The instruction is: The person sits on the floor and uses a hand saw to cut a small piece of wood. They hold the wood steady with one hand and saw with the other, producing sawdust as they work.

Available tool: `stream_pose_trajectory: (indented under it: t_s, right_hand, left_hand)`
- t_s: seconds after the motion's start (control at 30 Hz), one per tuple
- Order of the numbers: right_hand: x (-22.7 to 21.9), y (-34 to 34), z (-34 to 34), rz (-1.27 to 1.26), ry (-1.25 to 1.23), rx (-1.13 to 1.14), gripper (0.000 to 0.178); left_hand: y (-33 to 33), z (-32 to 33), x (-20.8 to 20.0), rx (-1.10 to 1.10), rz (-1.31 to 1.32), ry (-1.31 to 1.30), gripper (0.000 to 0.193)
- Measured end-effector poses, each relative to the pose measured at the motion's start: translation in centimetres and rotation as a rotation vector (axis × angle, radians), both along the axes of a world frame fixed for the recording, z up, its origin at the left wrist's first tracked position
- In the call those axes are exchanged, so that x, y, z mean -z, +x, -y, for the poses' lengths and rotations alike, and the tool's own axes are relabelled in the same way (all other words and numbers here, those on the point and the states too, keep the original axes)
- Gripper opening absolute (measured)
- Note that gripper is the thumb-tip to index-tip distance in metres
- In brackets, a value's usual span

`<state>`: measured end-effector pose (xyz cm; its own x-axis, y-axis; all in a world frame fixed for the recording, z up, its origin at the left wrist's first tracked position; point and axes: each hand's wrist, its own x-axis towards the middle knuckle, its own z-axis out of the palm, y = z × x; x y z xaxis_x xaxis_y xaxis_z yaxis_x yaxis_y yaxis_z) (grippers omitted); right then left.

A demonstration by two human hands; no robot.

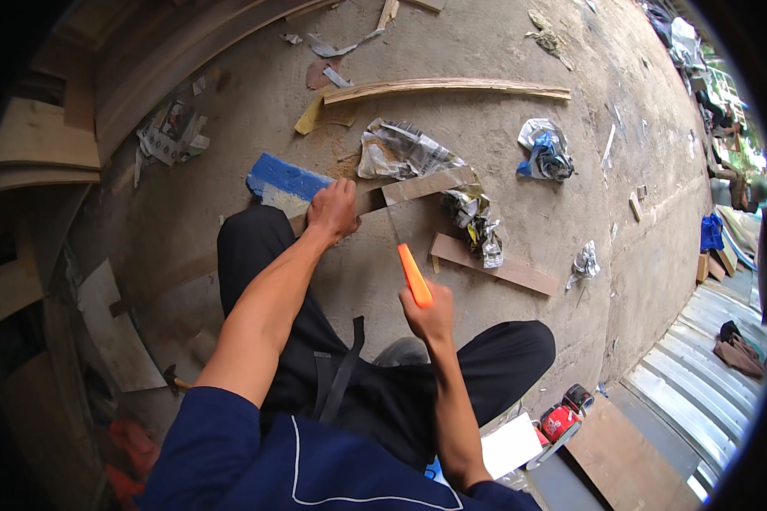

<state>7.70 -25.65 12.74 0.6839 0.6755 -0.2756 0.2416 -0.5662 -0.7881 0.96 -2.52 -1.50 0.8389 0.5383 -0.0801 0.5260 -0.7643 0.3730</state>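
Observation:
My right hand (429, 313) is closed round the orange handle (412, 271) of a handsaw, held low in front of my lap. Its thin blade (394, 226) points away from me and meets the near edge of a narrow wooden board (430, 185). Fingers bent over that board, my left hand (333, 209) grips it to the left of the blade. Just beyond this hand lies a blue-painted block (288, 177), which seems to sit under or against the board; their contact is partly hidden. Sawdust (339, 155) is scattered behind it.
Crumpled newspaper (409, 149) lies behind the board, and another wad (545, 152) is to the right. A long wood strip (452, 87) rests farther off. A short plank (496, 264) is right of the saw. A hammer (175, 380) and a red power tool (561, 419) flank my legs.

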Motion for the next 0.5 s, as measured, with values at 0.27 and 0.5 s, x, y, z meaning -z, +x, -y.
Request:
stream_pose_trajectory:
  t_s: [0.27, 0.5]
  right_hand:
    - [-1.9, -2.2, 5.0, -0.119, -0.032, 0.055, 0.022]
    - [1.8, -0.4, -0.6, -0.01, -0.007, 0.046, 0.025]
  left_hand:
    - [-0.9, 0.6, -0.4, 0.067, -0.017, 0.022, 0.045]
    - [-0.4, 1.0, -0.1, 0.09, -0.021, 0.008, 0.049]
